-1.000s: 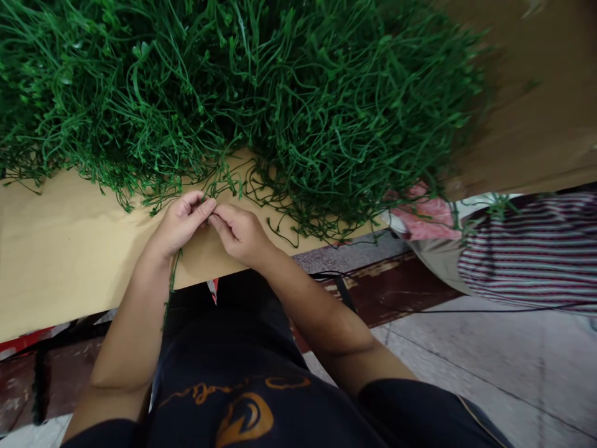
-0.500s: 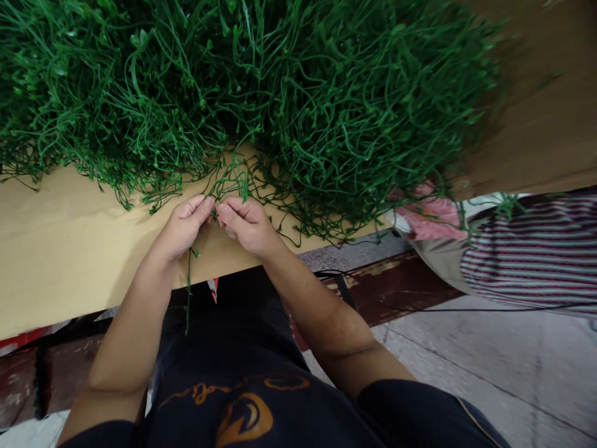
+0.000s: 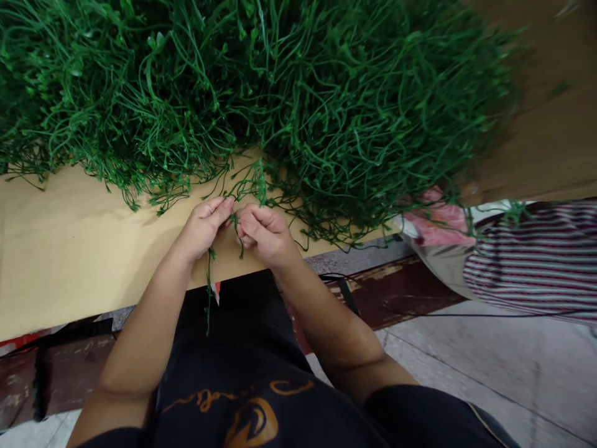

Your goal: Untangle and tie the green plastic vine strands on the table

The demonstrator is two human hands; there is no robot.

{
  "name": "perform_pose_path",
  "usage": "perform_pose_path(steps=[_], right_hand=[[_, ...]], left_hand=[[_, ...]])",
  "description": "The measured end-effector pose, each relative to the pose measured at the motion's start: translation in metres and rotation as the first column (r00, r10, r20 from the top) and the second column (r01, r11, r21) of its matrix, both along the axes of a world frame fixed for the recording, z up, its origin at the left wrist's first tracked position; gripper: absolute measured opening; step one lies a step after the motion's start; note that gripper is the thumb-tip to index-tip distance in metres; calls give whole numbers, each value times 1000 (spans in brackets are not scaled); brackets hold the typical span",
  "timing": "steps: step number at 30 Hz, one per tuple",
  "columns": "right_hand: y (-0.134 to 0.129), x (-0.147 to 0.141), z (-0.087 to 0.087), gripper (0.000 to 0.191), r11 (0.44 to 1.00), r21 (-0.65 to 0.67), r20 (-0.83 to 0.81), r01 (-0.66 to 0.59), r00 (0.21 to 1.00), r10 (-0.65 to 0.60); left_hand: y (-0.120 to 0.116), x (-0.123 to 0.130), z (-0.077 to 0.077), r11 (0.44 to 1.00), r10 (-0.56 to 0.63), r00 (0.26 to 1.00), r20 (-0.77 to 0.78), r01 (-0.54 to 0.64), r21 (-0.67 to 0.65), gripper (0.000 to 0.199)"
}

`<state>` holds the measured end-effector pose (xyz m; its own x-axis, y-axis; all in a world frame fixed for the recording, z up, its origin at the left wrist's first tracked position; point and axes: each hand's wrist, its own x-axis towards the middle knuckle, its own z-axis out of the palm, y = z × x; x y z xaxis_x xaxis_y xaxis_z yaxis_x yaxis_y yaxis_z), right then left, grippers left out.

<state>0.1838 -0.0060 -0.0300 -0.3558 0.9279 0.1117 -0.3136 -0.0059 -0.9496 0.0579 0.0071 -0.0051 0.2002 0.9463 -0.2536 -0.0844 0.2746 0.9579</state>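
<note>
Close together over the near edge of the board, both my hands pinch thin green plastic stems. My left hand (image 3: pixel 208 227) is closed on a green plant stem (image 3: pixel 208 292), whose lower end dangles past the board's edge in front of my shirt. Just to its right, my right hand (image 3: pixel 265 233) is closed too, thumb against curled fingers, at a short piece of green stem (image 3: pixel 240 239) between the hands. Exactly where the fingertips grip is partly hidden. Beyond them rises a large heap of artificial green stems (image 3: pixel 289 93), with loose strands reaching toward my fingers.
The tan board (image 3: pixel 69 242) carries the heap. At right are a pink bag (image 3: pixel 441 221) and a striped cloth (image 3: pixel 532 258), with a few green sprigs nearby. A brown panel (image 3: pixel 550 124) stands at the upper right, and a dark cable (image 3: pixel 466 315) crosses above the tiled floor.
The view has shifted slightly, so hands and heap appear further right. My hands are a little further apart, and a short stem piece now shows hanging between them.
</note>
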Motion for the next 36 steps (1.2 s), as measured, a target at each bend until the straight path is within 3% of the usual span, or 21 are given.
perform_pose_path(steps=[3, 6, 12, 16, 23, 26, 30, 36], right_hand=[[6, -1, 0, 41, 982, -167, -89, -89, 993, 75], [10, 1, 0, 37, 974, -212, -75, -77, 995, 62], [9, 15, -1, 38, 999, -31, 98, -39, 994, 42], [6, 21, 5, 42, 999, 0, 195, -45, 980, 44], [9, 14, 8, 32, 983, 162, 428, -87, 904, 10], [10, 15, 7, 29, 959, 278, 459, -54, 885, -83], [9, 21, 10, 36, 907, 403, 518, 123, 786, -337], [17, 15, 11, 41, 839, 517, 513, 173, 721, -465]], left_hand=[[2, -3, 3, 997, -6, 1000, 21, 8, -80, 35], [1, -6, 3, 996, -16, 999, 35, 19, -86, 35], [-2, -8, -1, 999, -5, 1000, 27, 7, -48, 36], [-2, -6, -4, 998, -61, 996, -59, 62, 28, 38], [-3, -6, -5, 993, -75, 990, -120, 84, 77, 38], [-3, -5, -3, 990, -87, 982, -167, 104, 94, 40], [-4, -5, -2, 976, -145, 968, -203, 174, 132, 44], [-7, -7, -8, 964, -115, 978, -172, 152, 217, 45]])
